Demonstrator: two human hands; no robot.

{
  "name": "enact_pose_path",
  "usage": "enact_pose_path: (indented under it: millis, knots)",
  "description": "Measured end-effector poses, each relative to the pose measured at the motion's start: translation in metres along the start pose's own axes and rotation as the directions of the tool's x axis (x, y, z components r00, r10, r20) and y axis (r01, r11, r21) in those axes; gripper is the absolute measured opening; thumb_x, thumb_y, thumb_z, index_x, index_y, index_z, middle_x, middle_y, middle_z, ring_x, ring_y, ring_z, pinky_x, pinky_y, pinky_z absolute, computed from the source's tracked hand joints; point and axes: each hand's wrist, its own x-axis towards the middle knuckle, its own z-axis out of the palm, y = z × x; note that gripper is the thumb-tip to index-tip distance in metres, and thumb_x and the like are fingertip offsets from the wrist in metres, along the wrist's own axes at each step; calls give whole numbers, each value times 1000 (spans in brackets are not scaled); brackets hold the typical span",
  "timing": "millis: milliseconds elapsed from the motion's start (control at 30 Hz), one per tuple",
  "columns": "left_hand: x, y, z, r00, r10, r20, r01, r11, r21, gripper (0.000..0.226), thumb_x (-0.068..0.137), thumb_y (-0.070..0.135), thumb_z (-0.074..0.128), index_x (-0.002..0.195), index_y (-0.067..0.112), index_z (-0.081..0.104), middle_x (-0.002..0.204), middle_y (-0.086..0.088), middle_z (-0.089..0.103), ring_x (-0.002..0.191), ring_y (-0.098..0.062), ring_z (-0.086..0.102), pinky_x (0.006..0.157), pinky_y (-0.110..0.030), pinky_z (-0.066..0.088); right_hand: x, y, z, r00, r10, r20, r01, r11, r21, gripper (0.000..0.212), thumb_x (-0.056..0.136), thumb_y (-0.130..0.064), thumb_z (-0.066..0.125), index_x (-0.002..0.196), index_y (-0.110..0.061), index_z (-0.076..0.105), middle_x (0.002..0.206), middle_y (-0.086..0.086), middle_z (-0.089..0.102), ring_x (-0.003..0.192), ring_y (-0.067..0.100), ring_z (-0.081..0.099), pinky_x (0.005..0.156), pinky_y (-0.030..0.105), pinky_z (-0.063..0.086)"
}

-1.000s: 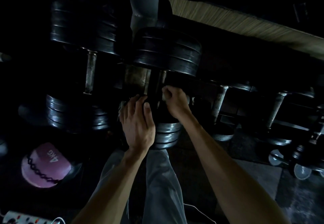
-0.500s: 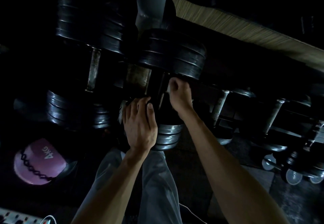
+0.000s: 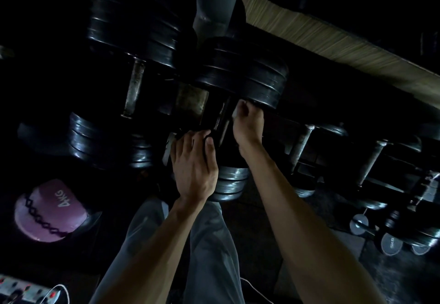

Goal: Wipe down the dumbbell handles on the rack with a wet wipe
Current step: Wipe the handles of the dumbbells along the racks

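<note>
The scene is very dark. A big black dumbbell (image 3: 240, 75) lies on the rack in the middle, its handle (image 3: 221, 120) running toward me. My right hand (image 3: 247, 125) is curled round the far end of that handle, just under the upper weight plates, with a pale bit of wet wipe (image 3: 235, 113) showing at its fingers. My left hand (image 3: 194, 168) rests over the near weight plates (image 3: 232, 180), fingers bent over their top edge. Whether it grips them is hard to tell in the dark.
Another large dumbbell (image 3: 133, 85) lies to the left, and smaller ones (image 3: 302, 146) to the right. A pink 4 kg ball (image 3: 47, 211) sits low left, a power strip (image 3: 21, 291) at the bottom left. My grey trousers (image 3: 209, 244) fill the bottom middle.
My right hand has slid up the handle, from near the lower plates to just under the upper plates. The left hand has stayed on the near plates.
</note>
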Motion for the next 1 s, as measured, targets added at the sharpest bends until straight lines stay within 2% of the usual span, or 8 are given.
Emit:
enact_pose_path:
  millis: [233,333,433,533,633,800,867,1000]
  knots:
    - [-1,0,-1,1000,14,-23,-15,1000,-18,37,106,29,35,111,15,69,109,-3,70,108,-23,60,103,-30,32,-22,40,-15,928,73,364,33,960,-279,33,100,-15,46,72,-12,63,73,7,64,73,19,60,71,39,49]
    - [-1,-2,-3,1000,-9,-7,8,996,-87,39,107,31,34,116,13,67,119,-5,68,117,-23,58,108,-25,29,-24,27,-25,945,-16,328,112,955,-274,30,102,-17,45,86,-5,67,79,7,68,72,20,62,67,35,47]
    - [-7,-12,-4,985,-164,48,169,974,-149,49,107,42,29,131,13,61,142,-9,55,135,-24,47,116,-31,27,-30,8,-36,933,-277,231,332,910,-249,27,105,-18,43,106,-6,67,88,2,70,74,7,64,63,21,49]
    - [-18,-22,-10,952,-295,84,306,918,-252,60,106,50,21,147,15,47,151,-9,48,140,-23,42,116,-45,36,-15,5,-38,738,-525,425,667,663,-339,39,102,-8,50,141,-3,49,138,11,59,125,15,58,98,20,51]
    - [-22,-25,-8,947,-307,97,322,900,-293,64,106,53,16,152,17,40,155,-7,45,144,-20,38,118,-41,34,15,10,-36,509,-464,725,861,275,-428,72,90,8,61,152,-11,33,158,7,36,146,17,34,110,34,45]
    - [-25,-25,-9,935,-348,65,351,888,-296,51,110,43,26,154,21,40,157,-4,41,145,-13,30,112,-7,9,45,17,-37,280,-418,864,949,-15,-315,77,81,19,63,149,-7,37,157,11,36,149,23,26,119,41,30]
    - [-26,-25,-10,936,-346,59,347,888,-301,50,110,42,28,153,21,41,157,-4,42,144,-13,30,110,-8,9,46,23,-41,218,-418,882,944,-137,-299,67,81,12,70,142,-3,47,151,14,45,146,28,33,122,42,21]
    - [-25,-27,-7,940,-336,56,337,898,-284,57,106,51,23,151,22,43,154,-4,46,143,-16,35,111,-12,14,28,26,-30,165,-397,903,962,-135,-235,51,78,9,71,127,-3,62,134,14,62,134,29,51,118,46,28]
